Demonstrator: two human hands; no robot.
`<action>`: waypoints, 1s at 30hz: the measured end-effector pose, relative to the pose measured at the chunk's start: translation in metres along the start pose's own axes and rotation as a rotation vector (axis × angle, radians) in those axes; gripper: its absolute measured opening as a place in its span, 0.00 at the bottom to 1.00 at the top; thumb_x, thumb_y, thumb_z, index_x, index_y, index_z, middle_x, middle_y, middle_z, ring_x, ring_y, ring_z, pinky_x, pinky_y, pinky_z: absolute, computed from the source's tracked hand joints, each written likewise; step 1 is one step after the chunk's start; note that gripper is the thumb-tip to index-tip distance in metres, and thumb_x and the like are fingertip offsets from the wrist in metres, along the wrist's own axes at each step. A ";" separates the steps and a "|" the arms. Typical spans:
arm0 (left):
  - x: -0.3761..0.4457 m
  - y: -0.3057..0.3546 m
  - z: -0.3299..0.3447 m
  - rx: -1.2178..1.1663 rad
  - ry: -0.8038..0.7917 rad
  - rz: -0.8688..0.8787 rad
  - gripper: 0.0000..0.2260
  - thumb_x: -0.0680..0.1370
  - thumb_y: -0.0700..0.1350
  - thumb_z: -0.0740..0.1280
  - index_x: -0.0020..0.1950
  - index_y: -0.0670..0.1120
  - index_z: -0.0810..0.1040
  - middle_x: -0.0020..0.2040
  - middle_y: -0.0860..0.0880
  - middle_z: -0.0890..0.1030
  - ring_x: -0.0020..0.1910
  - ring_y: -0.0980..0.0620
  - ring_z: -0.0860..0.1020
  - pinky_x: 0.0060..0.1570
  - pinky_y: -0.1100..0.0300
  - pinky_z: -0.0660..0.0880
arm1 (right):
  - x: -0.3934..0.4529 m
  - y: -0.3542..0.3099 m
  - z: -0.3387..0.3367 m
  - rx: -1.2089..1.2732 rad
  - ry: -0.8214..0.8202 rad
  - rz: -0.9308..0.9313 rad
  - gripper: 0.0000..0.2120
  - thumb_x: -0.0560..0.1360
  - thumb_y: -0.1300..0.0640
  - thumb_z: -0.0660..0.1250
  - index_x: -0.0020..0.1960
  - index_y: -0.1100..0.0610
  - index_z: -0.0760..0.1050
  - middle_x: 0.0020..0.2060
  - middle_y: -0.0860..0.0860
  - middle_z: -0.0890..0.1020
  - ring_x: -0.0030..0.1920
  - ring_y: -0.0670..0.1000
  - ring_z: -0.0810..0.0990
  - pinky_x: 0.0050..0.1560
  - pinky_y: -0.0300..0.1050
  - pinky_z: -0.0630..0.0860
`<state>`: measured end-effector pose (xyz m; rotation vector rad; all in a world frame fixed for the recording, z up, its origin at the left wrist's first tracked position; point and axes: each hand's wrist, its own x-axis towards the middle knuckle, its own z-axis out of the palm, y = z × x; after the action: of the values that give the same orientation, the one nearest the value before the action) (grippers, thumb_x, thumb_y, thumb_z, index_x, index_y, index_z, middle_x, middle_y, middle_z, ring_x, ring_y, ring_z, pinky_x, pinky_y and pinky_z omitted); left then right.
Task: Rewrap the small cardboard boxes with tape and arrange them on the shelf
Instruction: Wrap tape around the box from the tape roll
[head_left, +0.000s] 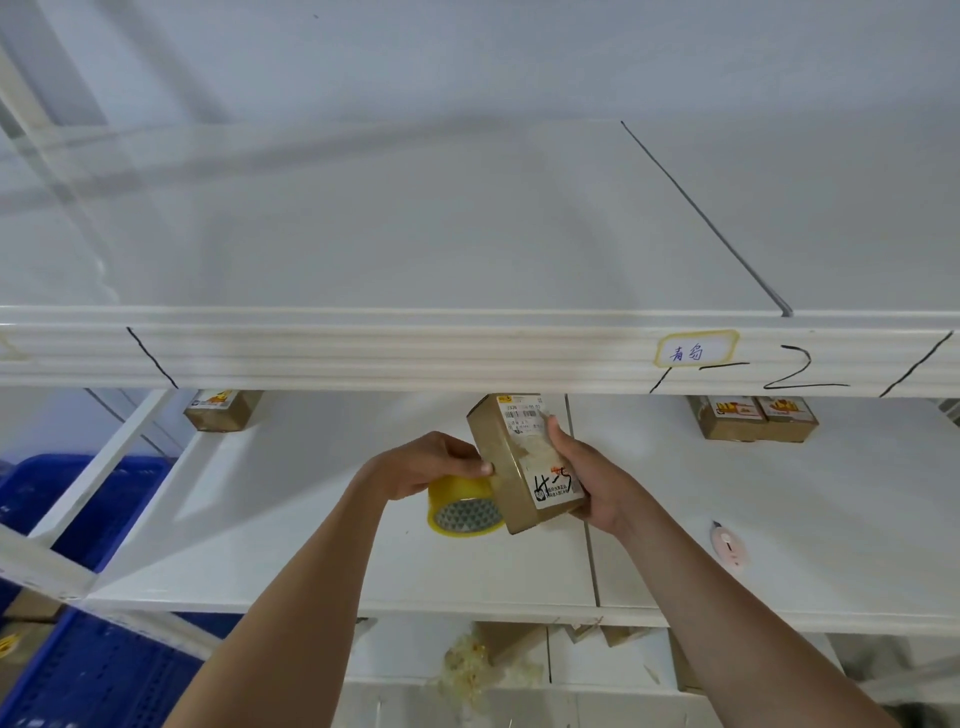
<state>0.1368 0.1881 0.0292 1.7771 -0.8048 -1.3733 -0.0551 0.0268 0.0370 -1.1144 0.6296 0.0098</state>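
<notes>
From the head view, the right hand (587, 483) grips a small cardboard box (524, 462) held tilted above the middle shelf (311, 519). Its white label carries a barcode and black handwritten marks I cannot read. The left hand (436, 462) holds a yellow tape roll (462, 506) at the box's 8 o'clock, thumb pressing the box's side. On the upper shelf edge (415, 353), at 1 o'clock, a tag (696, 349) reads "青岛", with "1-2" in marker. More boxes (753, 418) sit at 2 o'clock.
</notes>
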 end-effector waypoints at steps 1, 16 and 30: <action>0.000 -0.001 0.000 0.055 0.026 0.016 0.24 0.68 0.54 0.78 0.60 0.45 0.84 0.56 0.47 0.86 0.59 0.46 0.83 0.66 0.49 0.76 | 0.002 0.000 -0.002 -0.019 0.010 0.003 0.25 0.80 0.38 0.61 0.65 0.55 0.78 0.54 0.56 0.86 0.49 0.55 0.86 0.46 0.48 0.83; 0.016 -0.002 0.012 0.383 0.314 -0.050 0.12 0.71 0.60 0.75 0.43 0.52 0.86 0.45 0.50 0.85 0.48 0.46 0.83 0.53 0.50 0.80 | 0.016 0.005 0.018 -0.518 0.197 0.053 0.33 0.64 0.45 0.83 0.61 0.51 0.69 0.53 0.47 0.81 0.52 0.48 0.82 0.49 0.45 0.80; 0.007 -0.014 -0.001 0.251 0.259 -0.028 0.20 0.72 0.58 0.77 0.28 0.48 0.75 0.28 0.54 0.67 0.34 0.53 0.67 0.38 0.61 0.62 | 0.010 0.001 0.000 -0.340 0.228 0.053 0.24 0.67 0.52 0.81 0.60 0.56 0.79 0.49 0.54 0.87 0.46 0.51 0.86 0.33 0.40 0.78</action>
<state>0.1404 0.1898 0.0140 2.1148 -0.8407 -1.0651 -0.0473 0.0240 0.0315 -1.4393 0.8839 0.0364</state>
